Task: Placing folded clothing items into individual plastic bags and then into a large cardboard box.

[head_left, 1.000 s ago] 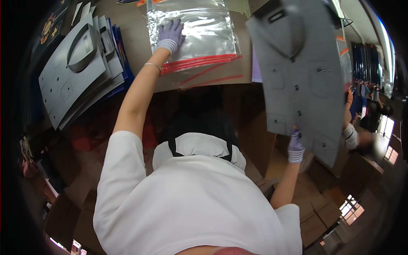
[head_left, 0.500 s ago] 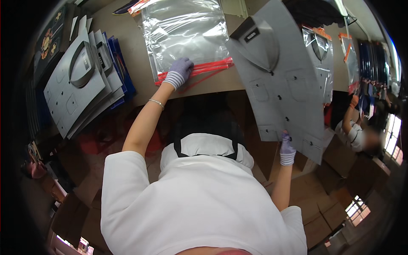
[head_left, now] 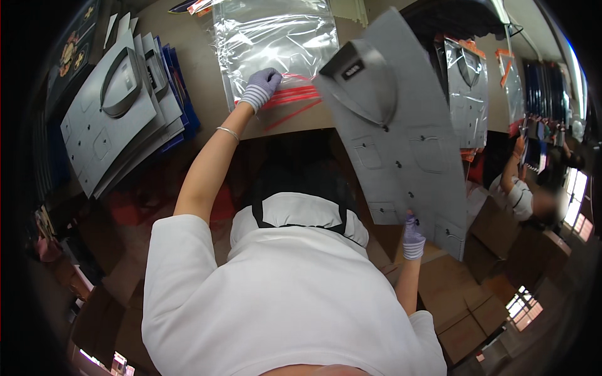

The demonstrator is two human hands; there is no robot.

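Note:
My right hand (head_left: 412, 237), in a purple glove with a striped cuff, grips the lower edge of a folded grey shirt (head_left: 429, 119). The shirt is flat and stiff, tilted, with a collar, buttons and chest pockets showing. My left hand (head_left: 262, 88), gloved alike, has its fingers pinched at the near edge of a clear plastic bag (head_left: 276, 37). That bag lies on top of a pile on the table, with several red strips along the near side. One red-edged part by my fingers is raised. The shirt's collar end is beside the bags' right side.
Several folded grey shirts (head_left: 94, 144) lean in a stack at the left, with blue pieces behind. A bagged grey shirt (head_left: 467, 94) is at the right on the table (head_left: 295, 122). Cardboard boxes (head_left: 451, 294) stand lower right. Another person (head_left: 515, 188) works at far right.
The shirt in my right hand has moved left, closer to the bags. My left hand has shifted slightly up, and the bag's red edge beside it has lifted.

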